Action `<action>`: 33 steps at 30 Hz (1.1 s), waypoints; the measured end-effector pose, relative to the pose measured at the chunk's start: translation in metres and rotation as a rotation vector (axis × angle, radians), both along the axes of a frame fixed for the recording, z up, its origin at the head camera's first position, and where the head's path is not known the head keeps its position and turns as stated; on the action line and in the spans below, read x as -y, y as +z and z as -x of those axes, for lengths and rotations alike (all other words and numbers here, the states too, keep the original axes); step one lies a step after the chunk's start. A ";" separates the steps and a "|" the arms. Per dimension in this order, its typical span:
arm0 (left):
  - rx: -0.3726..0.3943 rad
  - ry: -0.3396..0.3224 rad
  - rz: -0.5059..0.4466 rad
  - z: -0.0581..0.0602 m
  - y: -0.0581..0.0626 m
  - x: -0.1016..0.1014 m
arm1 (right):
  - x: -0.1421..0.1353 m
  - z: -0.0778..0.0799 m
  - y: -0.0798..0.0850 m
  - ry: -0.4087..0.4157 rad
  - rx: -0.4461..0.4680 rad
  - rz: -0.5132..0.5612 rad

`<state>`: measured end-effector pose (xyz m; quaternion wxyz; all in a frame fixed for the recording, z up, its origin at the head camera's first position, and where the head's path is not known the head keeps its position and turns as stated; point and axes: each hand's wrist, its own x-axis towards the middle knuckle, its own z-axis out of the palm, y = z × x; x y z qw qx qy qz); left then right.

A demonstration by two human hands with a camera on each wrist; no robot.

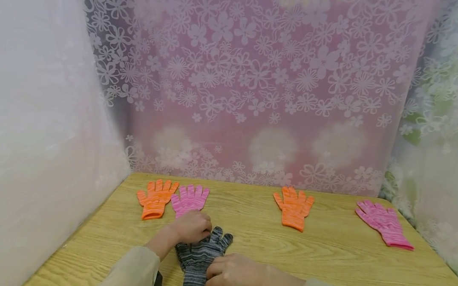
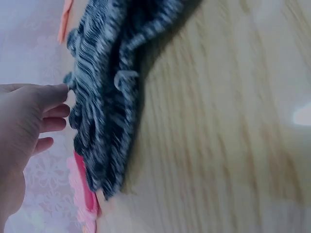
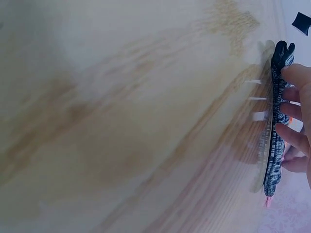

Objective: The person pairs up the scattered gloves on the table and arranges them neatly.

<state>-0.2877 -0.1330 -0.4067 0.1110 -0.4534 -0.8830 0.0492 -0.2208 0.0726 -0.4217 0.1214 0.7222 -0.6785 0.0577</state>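
Note:
A black-and-grey knit glove [image 1: 200,261] lies on the wooden table in front of me, its fingers pointing away and its cuff toward the near edge. My left hand [image 1: 192,227] reaches over its finger end. In the left wrist view the thumb and forefinger of that hand [image 2: 29,114] pinch the tip of a glove finger at the edge of the knit glove [image 2: 104,97]. My right hand [image 1: 234,274] rests on the right side of the glove near the cuff. Its fingers [image 3: 291,138] are loosely spread against the fabric in the right wrist view.
Behind my left hand lie an orange glove [image 1: 156,199] and a pink glove [image 1: 189,199], side by side. Another orange glove [image 1: 294,207] and another pink glove [image 1: 386,224] lie farther right. Flowered curtains [image 1: 262,84] enclose the table [image 1: 335,250].

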 end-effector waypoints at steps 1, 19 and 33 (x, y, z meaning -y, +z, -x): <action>-0.009 -0.009 -0.013 0.000 0.000 -0.002 | 0.000 0.000 0.000 0.003 -0.008 0.002; -0.102 -0.075 0.048 0.003 -0.008 -0.026 | -0.001 0.000 -0.001 -0.004 -0.001 0.002; -0.189 -0.134 0.003 0.005 -0.010 -0.026 | -0.001 -0.002 0.001 -0.010 0.003 -0.001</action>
